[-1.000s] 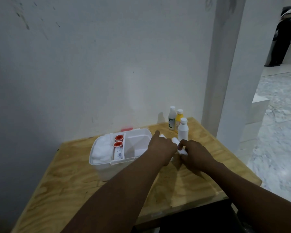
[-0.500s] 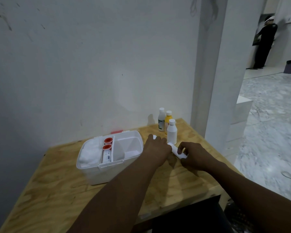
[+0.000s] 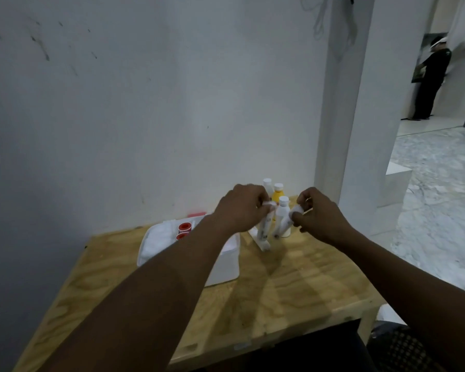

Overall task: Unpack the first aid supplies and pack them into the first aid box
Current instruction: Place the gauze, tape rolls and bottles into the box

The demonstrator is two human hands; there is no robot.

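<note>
Filling most of the view, a pale wall point(image 3: 118, 103) and a white pillar point(image 3: 344, 103) rise behind a plywood desk point(image 3: 279, 291) set into the corner. To the right, a marble floor point(image 3: 440, 205) runs back to where a person in dark clothes point(image 3: 430, 76) stands far off.

On the left half of the desk sits the white first aid box point(image 3: 226, 264), open at the top and partly hidden by the left forearm. White padding point(image 3: 156, 242) lies in its left part. Beside that stand two red-topped tape rolls point(image 3: 184, 227), one just in front of the other.

Both arms reach forward over the desk, with the hands raised above its far end and a little apart. The left hand point(image 3: 239, 210) has its fingers curled and pinches the top of a white wrapped roll, the left-hand roll point(image 3: 263, 232). This roll hangs tilted from the fingertips, its lower end close over the desk just right of the box. The right hand point(image 3: 322, 218) likewise pinches the upper end of a second one, the right-hand roll point(image 3: 285, 224), which slants down and to the left. The two rolls hang near each other; whether they touch cannot be told.

Behind them three small bottles stand upright near the pillar: a white bottle point(image 3: 283, 208) in front, a yellow bottle point(image 3: 277, 194) behind it, and a white-capped bottle point(image 3: 267, 182) farthest back.
</note>
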